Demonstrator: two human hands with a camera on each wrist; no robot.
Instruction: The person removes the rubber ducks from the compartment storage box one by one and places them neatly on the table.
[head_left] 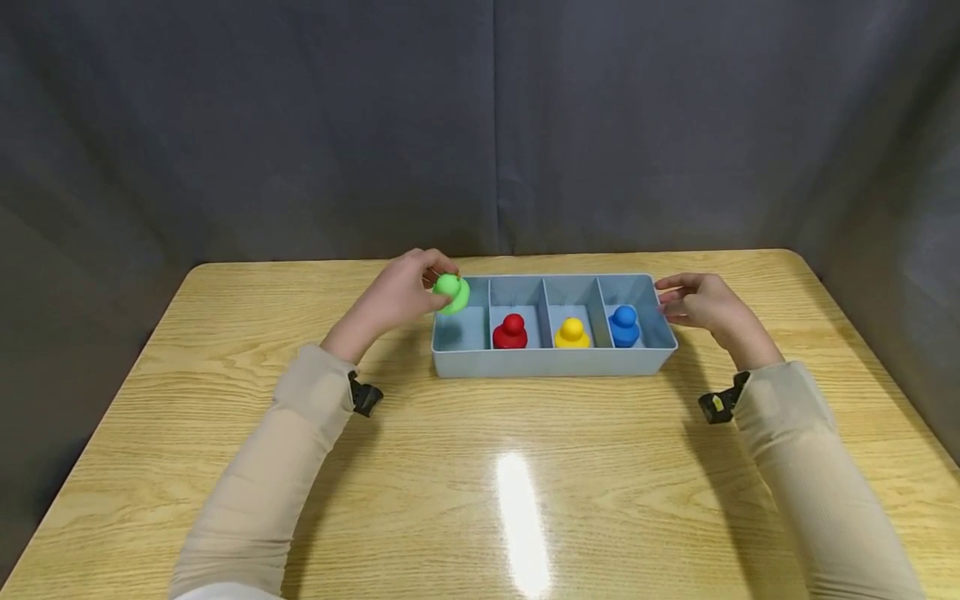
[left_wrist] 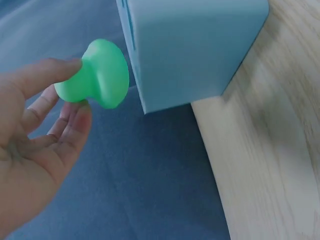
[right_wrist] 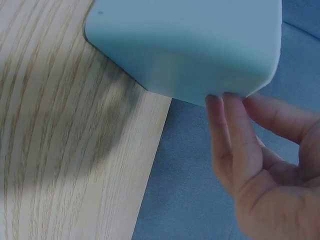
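Your two arms, both extended forward over the work surface.

Your left hand [head_left: 396, 293] was raised slightly, its fingertips [left_wrist: 75, 65] and thumb curled in a pinch around a held piece, the palm turned inward and the remaining fingers loosely bent beneath. Your left forearm ran diagonally from the lower left, sleeved to the wrist, where a small black camera mount sat. Your right hand [head_left: 701, 306] was held at the same distance out, fingers [right_wrist: 227, 130] straight and close together, their tips pressed against a flat wall, the thumb spread apart below. Your right forearm came in from the lower right, likewise sleeved and carrying a wrist mount.
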